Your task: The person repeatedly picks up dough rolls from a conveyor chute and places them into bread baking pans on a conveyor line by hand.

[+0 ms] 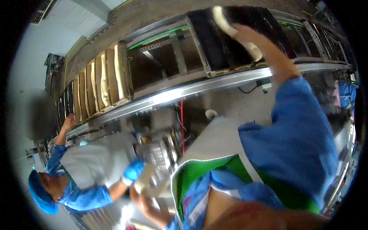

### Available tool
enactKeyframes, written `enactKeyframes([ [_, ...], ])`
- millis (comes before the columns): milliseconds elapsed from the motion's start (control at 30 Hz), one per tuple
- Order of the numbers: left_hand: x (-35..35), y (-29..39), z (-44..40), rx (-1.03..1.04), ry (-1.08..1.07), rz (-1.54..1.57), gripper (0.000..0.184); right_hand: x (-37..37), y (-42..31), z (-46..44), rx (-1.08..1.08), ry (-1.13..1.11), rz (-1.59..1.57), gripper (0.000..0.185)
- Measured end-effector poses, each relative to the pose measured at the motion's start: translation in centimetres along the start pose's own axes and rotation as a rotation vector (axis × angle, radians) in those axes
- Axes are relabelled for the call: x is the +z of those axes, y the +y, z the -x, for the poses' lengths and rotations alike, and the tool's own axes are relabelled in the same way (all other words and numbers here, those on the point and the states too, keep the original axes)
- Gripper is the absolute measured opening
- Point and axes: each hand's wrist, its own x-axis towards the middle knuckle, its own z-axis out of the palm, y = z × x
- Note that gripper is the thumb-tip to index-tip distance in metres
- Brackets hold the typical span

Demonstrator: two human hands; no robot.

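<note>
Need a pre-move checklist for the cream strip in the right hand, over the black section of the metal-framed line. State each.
1. Right hand on the long pale cream strip: ok, gripped between its ends.
2. Strip over the matte black section: ok in this view; contact cannot tell.
3. Left hand on the blurred pale cream piece: cannot tell, motion blur hides the grip.
4. Co-worker's blue-gloved hand well clear of that piece: not ok, right beside it.
5. Co-worker's bare hand clear of the black section: ok, far along the line.
</note>
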Motion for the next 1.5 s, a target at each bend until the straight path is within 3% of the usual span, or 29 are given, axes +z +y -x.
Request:
enactKeyframes([
  [33, 1.4, 1.8, -0.5, 0.050, 0.080, 0.015, 0.053, 1.4, -0.2, 1.2, -0.147, -0.042, 0.190, 0.061],
  [100, 4.4, 5.0, -1.7, 0.167, 0.231, 0.043, 0.054, 0.1, -6.6, 4.2, -0.066, -0.108, 0.200, 0.063],
  [133, 6.2, 7.0, -2.6, 0.252, 0.310, 0.032, 0.055, 1.1, -7.3, 5.3, -0.162, 0.127, 0.216, 0.052],
  [167, 8.2, 9.2, -3.5, 0.343, 0.385, 0.002, 0.057, 1.1, -7.6, 5.5, -0.164, 0.124, 0.209, 0.052],
  [267, 14.2, 16.0, -6.7, 0.565, 0.560, -0.101, 0.060, 1.3, -9.2, 5.0, -0.038, -0.285, 0.167, 0.064],
  [300, 18.3, 20.6, -6.6, 0.387, 0.512, 0.424, 0.058, 1.8, -11.0, 6.3, -0.084, -0.350, 0.064, 0.060],
  [333, 16.7, 19.4, -10.6, 0.387, 0.188, 0.630, 0.054, 3.0, -11.6, 7.5, -0.111, -0.279, 0.078, 0.057],
  [433, 23.7, 25.4, -14.7, 0.436, -0.274, 0.787, 0.043, 4.1, -12.0, 8.6, -0.163, -0.163, -0.037, 0.053],
  [467, 26.3, 26.9, -16.0, 0.445, -0.259, 0.735, 0.037, 4.0, -11.9, 8.6, -0.177, -0.112, -0.156, 0.051],
  [500, 29.6, 27.9, -18.2, 0.306, -0.165, 0.778, 0.034, 3.9, -11.5, 8.4, -0.185, -0.122, -0.163, 0.051],
  [567, 35.7, 28.7, -21.5, 0.400, -0.226, 0.340, 0.037, 3.3, -10.5, 8.5, -0.117, -0.110, -0.328, 0.047],
  [600, 38.3, 28.6, -22.3, 0.428, -0.215, -0.032, 0.039, 3.1, -10.4, 8.5, -0.128, -0.071, -0.377, 0.044],
  [633, 41.4, 25.8, -24.2, 0.555, -0.249, -0.061, 0.042, 2.6, -10.4, 8.5, -0.131, -0.073, -0.379, 0.044],
  [667, 43.3, 24.3, -24.3, 0.577, -0.372, -0.239, 0.054, 1.8, -10.4, 8.2, -0.189, -0.046, -0.367, 0.044],
  [700, 46.3, 19.4, -26.6, 0.559, -0.340, -0.364, 0.065, 1.0, -10.1, 7.7, -0.249, -0.022, -0.357, 0.043],
  [733, 46.3, 20.2, -23.7, 0.479, -0.364, -0.502, 0.073, 0.7, -10.2, 6.8, -0.231, -0.030, -0.383, 0.041],
  [767, 46.5, 18.5, -23.3, 0.534, -0.384, -0.577, 0.069, 0.8, -10.6, 5.8, -0.232, -0.036, -0.385, 0.041],
  [833, 44.8, 16.6, -23.2, 0.455, -0.494, -0.585, 0.050, 1.5, -12.2, 4.1, -0.250, -0.182, -0.457, 0.036],
  [867, 43.8, 15.9, -23.2, 0.440, -0.488, -0.583, 0.050, 2.3, -13.4, 3.7, -0.271, -0.223, -0.533, 0.033],
  [933, 41.0, 14.3, -23.9, 0.696, -0.217, -0.570, 0.031, 3.5, -15.7, 3.5, -0.416, -0.286, -0.311, 0.028],
  [967, 39.5, 13.5, -23.9, 0.682, -0.210, -0.568, 0.031, 4.2, -16.9, 4.2, -0.455, -0.304, -0.229, 0.026],
  [1033, 36.5, 12.8, -23.6, 0.593, -0.370, -0.856, 0.030, 5.2, -18.4, 5.0, -0.463, -0.293, -0.253, 0.025],
  [1100, 34.2, 12.0, -22.2, 0.550, -0.322, -0.822, 0.031, 6.2, -18.5, 5.1, -0.516, -0.093, -0.291, 0.025],
  [1167, 31.0, 10.5, -21.4, 0.770, -0.129, -0.690, 0.028, 6.8, -18.6, 4.6, -0.504, 0.005, -0.250, 0.022],
  [1267, 24.6, 6.2, -18.7, 0.559, 0.059, -0.697, 0.030, 5.0, -19.1, 5.2, -0.367, -0.015, -0.123, 0.014],
  [1367, 17.3, 0.4, -12.9, 0.376, 0.206, -0.744, 0.031, 6.6, -19.4, 7.5, -0.269, -0.418, 0.148, 0.025],
  [1433, 12.9, -7.8, -9.1, 0.192, 0.317, -0.726, 0.030, 9.7, -20.2, 9.1, -0.429, -0.360, 0.028, 0.034],
  [1467, 11.9, -12.7, -6.5, -0.033, 0.496, -0.193, 0.028, 11.3, -20.3, 10.7, -0.520, -0.177, 0.077, 0.040],
  [1500, 11.1, -13.5, -3.3, -0.048, 0.512, -0.436, 0.029, 11.8, -21.5, 10.6, -0.564, -0.193, 0.070, 0.040],
])
